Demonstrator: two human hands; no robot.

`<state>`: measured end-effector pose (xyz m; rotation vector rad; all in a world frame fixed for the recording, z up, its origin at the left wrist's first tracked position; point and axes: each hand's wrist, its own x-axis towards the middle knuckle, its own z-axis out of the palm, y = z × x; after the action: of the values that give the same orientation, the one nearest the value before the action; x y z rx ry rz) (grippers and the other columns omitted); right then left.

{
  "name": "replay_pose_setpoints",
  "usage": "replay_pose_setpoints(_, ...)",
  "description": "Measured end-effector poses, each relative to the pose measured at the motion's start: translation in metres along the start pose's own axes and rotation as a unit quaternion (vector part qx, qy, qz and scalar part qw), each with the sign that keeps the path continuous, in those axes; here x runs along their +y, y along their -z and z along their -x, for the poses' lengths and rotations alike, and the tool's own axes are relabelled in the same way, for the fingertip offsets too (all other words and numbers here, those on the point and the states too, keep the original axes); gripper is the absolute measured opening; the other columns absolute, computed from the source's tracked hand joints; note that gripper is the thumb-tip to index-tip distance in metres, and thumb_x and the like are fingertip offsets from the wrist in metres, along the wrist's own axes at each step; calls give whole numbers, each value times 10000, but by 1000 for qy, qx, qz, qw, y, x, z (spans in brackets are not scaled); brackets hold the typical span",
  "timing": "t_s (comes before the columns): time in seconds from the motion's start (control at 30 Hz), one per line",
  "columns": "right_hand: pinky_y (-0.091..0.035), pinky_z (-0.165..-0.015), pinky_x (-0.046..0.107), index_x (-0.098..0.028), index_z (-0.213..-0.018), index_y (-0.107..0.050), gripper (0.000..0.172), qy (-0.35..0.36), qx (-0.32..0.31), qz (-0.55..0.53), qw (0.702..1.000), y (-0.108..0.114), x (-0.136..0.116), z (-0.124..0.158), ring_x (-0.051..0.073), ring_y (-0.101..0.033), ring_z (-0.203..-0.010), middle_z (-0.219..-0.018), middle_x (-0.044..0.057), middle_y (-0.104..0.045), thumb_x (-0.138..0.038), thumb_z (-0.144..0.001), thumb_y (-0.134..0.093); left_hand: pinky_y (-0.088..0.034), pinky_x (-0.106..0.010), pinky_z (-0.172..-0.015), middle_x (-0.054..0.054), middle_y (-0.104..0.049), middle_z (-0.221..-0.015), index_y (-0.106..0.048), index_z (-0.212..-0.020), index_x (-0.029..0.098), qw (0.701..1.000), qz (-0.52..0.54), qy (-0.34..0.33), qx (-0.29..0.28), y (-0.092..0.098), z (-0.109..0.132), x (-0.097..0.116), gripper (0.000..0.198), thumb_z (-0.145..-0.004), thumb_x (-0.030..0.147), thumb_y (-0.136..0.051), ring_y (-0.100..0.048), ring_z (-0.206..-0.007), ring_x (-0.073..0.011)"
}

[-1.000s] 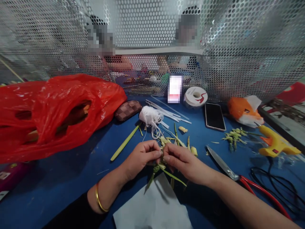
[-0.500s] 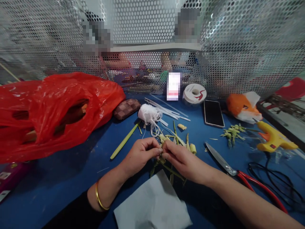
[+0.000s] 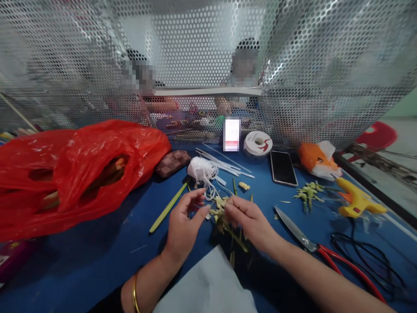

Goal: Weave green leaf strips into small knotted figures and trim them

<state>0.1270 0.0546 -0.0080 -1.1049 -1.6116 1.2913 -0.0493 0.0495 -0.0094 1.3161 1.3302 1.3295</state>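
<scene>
My left hand (image 3: 185,224) is open, its thumb and fingers apart, just left of a pile of pale green plant scraps (image 3: 222,221). On the other side of the pile, my right hand (image 3: 252,221) is closed in a pinch; whatever lies between its fingertips is too small to make out. A bundle of white string (image 3: 201,168) lies beyond my hands. To the left rests a long green stalk (image 3: 167,208). Under my wrists, near the front, is a pale grey sheet (image 3: 208,284). Scissors with red handles (image 3: 314,248) lie right of my right hand.
A red plastic bag (image 3: 81,182) fills the left side beside a checked pouch (image 3: 172,163). Behind are clear sticks (image 3: 224,164), a ribbon spool (image 3: 258,143) and a phone (image 3: 283,168). A yellow glue gun (image 3: 358,202) with its cable lies right. Perforated mesh (image 3: 202,34) separates two people opposite.
My left hand has come away from my right hand, moving left, and its fingers have opened. My right hand stays pinched. The whole view has shifted slightly.
</scene>
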Motion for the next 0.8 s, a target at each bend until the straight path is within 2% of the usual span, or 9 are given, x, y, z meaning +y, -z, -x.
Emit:
replay_pose_setpoints(0.07,-335,-602,266,-203,-653,-463,385,2,39,-69,997,1,0,-1,128,-414,-587,-600,-39,-444,-437,-958,-463,-484,-288,-769,-32,-677,-921,-665,-1003,193,996,43,55,52,-3,0,-3,311,-730,335,-702,-622,-874,-186)
replay_pose_setpoints(0.1,-339,-610,267,-200,-654,-474,388,7,52,-103,993,2,0,-1,129,-423,-592,-602,-36,-453,-442,-957,-475,-482,-285,-744,-27,-672,-871,-666,-961,183,994,58,81,52,-5,0,-5,312,-725,383,-709,-619,-836,-185)
replay_pose_setpoints(0.17,-336,-612,269,-196,-654,-492,381,17,57,-161,985,1,-1,0,129,-427,-593,-598,-34,-459,-431,-954,-503,-473,-288,-729,-35,-682,-834,-678,-903,167,989,76,126,13,-8,3,-7,366,-695,461,-740,-617,-811,-193)
replay_pose_setpoints(0.27,-311,-585,269,-192,-643,-506,364,33,41,-227,973,-1,-4,3,121,-398,-562,-578,-40,-445,-406,-933,-555,-465,-297,-768,-73,-708,-876,-701,-882,151,973,121,188,-63,-12,8,-5,442,-684,543,-747,-630,-872,-215)
replay_pose_setpoints(0.4,-293,-559,271,-195,-611,-500,367,50,13,-253,966,-3,-16,10,119,-384,-525,-541,-46,-429,-405,-895,-602,-459,-295,-783,-83,-706,-826,-712,-830,141,934,209,236,-170,-9,16,5,415,-700,533,-754,-626,-790,-181)
replay_pose_setpoints(0.53,-320,-567,274,-203,-594,-491,401,53,6,-183,982,-3,-30,19,134,-419,-541,-537,-31,-469,-467,-873,-606,-442,-266,-688,-63,-691,-774,-714,-791,139,926,226,214,-215,-6,21,13,351,-631,432,-826,-585,-669,-138)
replay_pose_setpoints(0.67,-337,-583,275,-191,-579,-532,430,48,34,-114,992,-2,-32,31,133,-428,-549,-542,-18,-513,-505,-856,-627,-445,-287,-714,-58,-703,-769,-706,-775,154,940,217,171,-198,-6,23,16,273,-609,335,-825,-606,-689,-158)
replay_pose_setpoints(0.73,-343,-594,275,-191,-598,-540,422,42,65,-108,991,-3,-27,38,133,-433,-553,-542,-23,-508,-503,-874,-606,-445,-296,-766,-57,-709,-744,-690,-702,159,952,199,143,-183,-8,24,17,201,-594,272,-816,-614,-719,-168)
replay_pose_setpoints(0.8,-354,-608,277,-197,-612,-525,421,33,94,-112,989,-4,-19,45,138,-453,-568,-549,-28,-493,-510,-888,-578,-448,-308,-774,-55,-714,-714,-686,-672,164,955,177,146,-185,-9,25,17,176,-575,245,-809,-617,-704,-174)
